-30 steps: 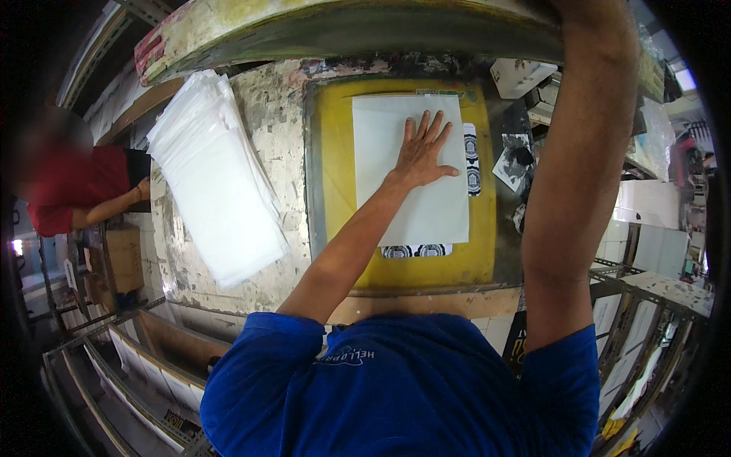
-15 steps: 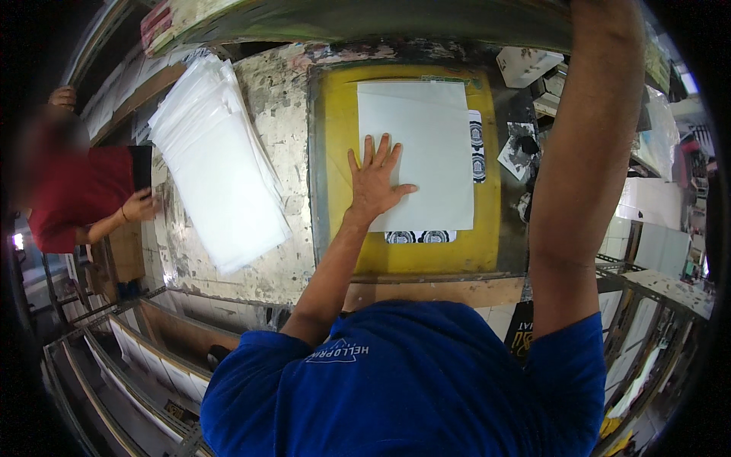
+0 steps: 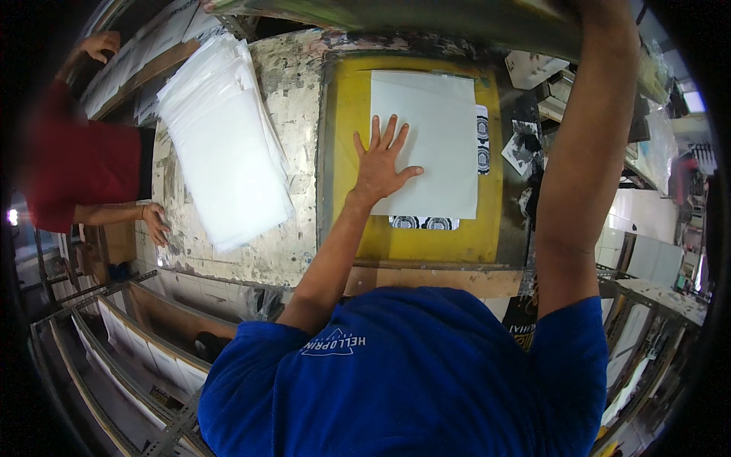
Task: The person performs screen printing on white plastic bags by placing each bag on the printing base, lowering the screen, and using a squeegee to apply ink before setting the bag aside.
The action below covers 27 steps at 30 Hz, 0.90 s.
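Note:
My left hand (image 3: 383, 166) lies flat on a blank white sheet of paper (image 3: 434, 145), fingers spread. Under that sheet, a printed sheet with round black emblems (image 3: 483, 139) shows along the right and lower edges. Both rest on a yellow board (image 3: 491, 213) set in the worktable. My right arm (image 3: 586, 152) reaches up to the top edge, where the hand meets the end of a long greenish-grey raised frame (image 3: 426, 19). The fingers of that hand are too dark and cut off to make out.
A fanned stack of white sheets (image 3: 225, 164) lies on the stained worktable (image 3: 285, 99), left of the board. Across at the left stands a person in a dark red shirt (image 3: 106, 160). Metal racks (image 3: 114, 358) fill the lower left. A small ink-smeared paper (image 3: 521, 145) lies right of the board.
My left hand stays spread on the white sheet while the whole view shifts slightly. The other person's lower hand has dropped toward the table edge.

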Available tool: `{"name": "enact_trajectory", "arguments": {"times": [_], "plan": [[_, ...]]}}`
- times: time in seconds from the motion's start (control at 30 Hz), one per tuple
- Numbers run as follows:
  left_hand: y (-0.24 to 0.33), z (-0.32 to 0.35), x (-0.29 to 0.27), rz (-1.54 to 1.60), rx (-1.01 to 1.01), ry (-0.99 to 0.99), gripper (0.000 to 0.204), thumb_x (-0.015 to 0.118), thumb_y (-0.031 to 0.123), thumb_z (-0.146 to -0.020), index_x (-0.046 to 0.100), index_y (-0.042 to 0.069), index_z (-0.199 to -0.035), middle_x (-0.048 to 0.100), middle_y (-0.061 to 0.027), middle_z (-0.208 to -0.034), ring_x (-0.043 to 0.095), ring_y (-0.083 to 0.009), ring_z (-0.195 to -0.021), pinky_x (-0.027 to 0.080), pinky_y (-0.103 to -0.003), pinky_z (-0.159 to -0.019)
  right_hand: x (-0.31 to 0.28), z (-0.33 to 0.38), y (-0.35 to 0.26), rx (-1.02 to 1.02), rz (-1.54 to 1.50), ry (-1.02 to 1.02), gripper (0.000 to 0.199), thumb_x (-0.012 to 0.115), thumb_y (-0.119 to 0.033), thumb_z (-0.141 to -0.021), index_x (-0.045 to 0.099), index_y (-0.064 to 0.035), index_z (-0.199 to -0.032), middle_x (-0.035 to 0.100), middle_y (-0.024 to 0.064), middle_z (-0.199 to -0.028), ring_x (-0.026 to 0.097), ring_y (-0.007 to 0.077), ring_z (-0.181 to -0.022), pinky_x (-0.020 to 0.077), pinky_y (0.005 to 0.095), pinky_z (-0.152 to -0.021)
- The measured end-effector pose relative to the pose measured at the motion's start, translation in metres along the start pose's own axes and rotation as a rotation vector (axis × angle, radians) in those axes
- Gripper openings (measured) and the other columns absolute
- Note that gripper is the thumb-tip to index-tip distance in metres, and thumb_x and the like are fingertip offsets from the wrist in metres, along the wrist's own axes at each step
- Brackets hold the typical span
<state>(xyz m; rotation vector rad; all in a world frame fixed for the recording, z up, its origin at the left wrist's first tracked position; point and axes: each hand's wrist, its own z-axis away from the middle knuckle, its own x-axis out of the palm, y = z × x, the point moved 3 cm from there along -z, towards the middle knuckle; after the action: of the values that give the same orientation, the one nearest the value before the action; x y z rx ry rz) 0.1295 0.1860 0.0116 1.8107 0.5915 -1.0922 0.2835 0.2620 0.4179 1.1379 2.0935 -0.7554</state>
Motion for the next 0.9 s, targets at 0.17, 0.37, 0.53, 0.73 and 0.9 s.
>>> {"name": "enact_trajectory", "arguments": {"times": [0.17,0.37,0.53,0.73,0.9], "plan": [[0.019,0.020,-0.109,0.818,-0.144,0.547,0.107,0.082,0.052,-0.078,0.031,0.003,-0.159,0.052,-0.0174,-0.148,0.045,-0.0382,-0.139,0.032,-0.054,-0.115,0.011,0.028,-0.007,0.193,-0.147,-0.267,0.043,0.066,-0.024,-0.082,0.075,-0.0051,-0.119,0.078,0.0142,-0.092,0.065,0.0175,-0.061,0.0538,0.0312,-0.065],[0.045,0.087,-0.167,1.407,-0.286,0.803,0.124,0.099,0.009,-0.061,0.024,-0.002,-0.159,0.055,-0.0163,-0.141,0.056,-0.0257,-0.126,0.052,-0.040,-0.103,0.034,0.172,-0.047,-0.006,-0.033,-0.217,0.057,0.080,-0.013,-0.072,0.073,-0.0231,-0.128,0.069,0.0162,-0.092,0.067,0.0324,-0.088,0.0535,0.0404,-0.080],[-0.012,0.181,-0.066,1.259,-0.604,0.396,0.105,0.098,0.008,-0.060,0.043,-0.005,-0.149,0.052,-0.0181,-0.145,0.056,-0.0243,-0.126,0.051,-0.039,-0.103,0.088,0.257,-0.046,0.248,-0.198,-0.413,0.057,0.079,-0.020,-0.078,0.069,-0.0283,-0.133,0.070,0.0257,-0.105,0.069,0.0375,-0.102,0.0521,0.0425,-0.089],[-0.024,0.195,-0.046,0.462,-0.411,0.450,0.097,0.097,0.024,-0.051,0.060,0.006,-0.139,0.044,-0.0211,-0.153,0.042,-0.0396,-0.137,0.035,-0.048,-0.114,0.154,0.332,-0.037,0.253,-0.133,-0.626,0.072,0.083,-0.013,-0.071,0.063,-0.0246,-0.140,0.066,0.0187,-0.112,0.060,0.0358,-0.104,0.0421,0.0503,-0.095],[-0.023,0.196,-0.049,0.250,-0.427,0.399,0.088,0.094,0.030,-0.055,0.064,0.006,-0.134,0.037,-0.0226,-0.157,0.037,-0.0419,-0.138,0.032,-0.050,-0.115,0.193,0.347,-0.021,0.251,-0.055,-0.592,0.082,0.082,-0.011,-0.060,0.061,-0.0226,-0.139,0.054,0.0104,-0.111,0.049,0.0284,-0.110,0.0304,0.0533,-0.098]]}}
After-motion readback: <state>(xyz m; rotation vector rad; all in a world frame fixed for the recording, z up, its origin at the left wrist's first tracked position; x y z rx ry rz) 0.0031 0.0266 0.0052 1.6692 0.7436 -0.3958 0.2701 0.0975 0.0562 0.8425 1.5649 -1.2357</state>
